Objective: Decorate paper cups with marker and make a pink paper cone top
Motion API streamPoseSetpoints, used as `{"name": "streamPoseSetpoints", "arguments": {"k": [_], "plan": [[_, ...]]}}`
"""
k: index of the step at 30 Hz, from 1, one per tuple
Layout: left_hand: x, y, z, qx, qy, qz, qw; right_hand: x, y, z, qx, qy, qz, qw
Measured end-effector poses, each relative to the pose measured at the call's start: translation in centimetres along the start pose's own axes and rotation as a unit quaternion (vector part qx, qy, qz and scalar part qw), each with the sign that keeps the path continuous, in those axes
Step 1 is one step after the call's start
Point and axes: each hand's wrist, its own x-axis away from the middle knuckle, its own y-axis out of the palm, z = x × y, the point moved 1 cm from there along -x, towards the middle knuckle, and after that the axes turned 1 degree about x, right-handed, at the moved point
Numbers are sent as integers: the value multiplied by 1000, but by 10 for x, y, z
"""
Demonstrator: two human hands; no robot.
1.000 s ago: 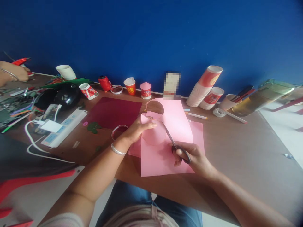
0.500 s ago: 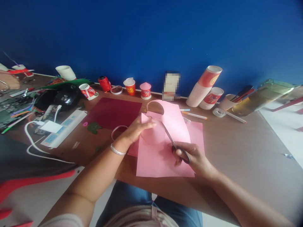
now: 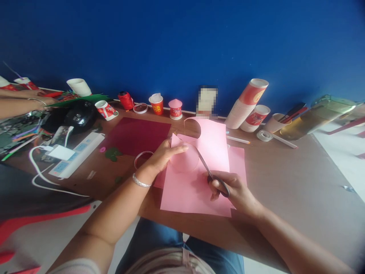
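Note:
My left hand (image 3: 162, 158) pinches the pink paper sheet (image 3: 196, 182) at the edge of a round piece being cut from it. A round hole shows near the sheet's far end. My right hand (image 3: 230, 188) is closed round the handles of dark scissors (image 3: 209, 171), whose blades reach into the cut beside my left fingers. More pink paper lies under the sheet on the brown table (image 3: 285, 182). A silver bangle (image 3: 141, 182) is on my left wrist.
A dark red sheet (image 3: 137, 135) and a tape ring (image 3: 142, 158) lie left of the paper. A white power strip (image 3: 76, 154), cables and a black device sit farther left. Paper cups (image 3: 245, 102), thread, tape and pens line the blue wall. Another person's arms (image 3: 19, 102) are at far left.
The pink sheet has turned, its near edge swinging left, as the scissors cut on round the circle. The other person's hands at far left have shifted right.

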Motion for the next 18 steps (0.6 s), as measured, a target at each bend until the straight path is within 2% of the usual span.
{"name": "streamPoseSetpoints", "arguments": {"k": [18], "plan": [[1,1,4,-44,7,12,999,0,0,-2,23,-12,-3,1000]]}}
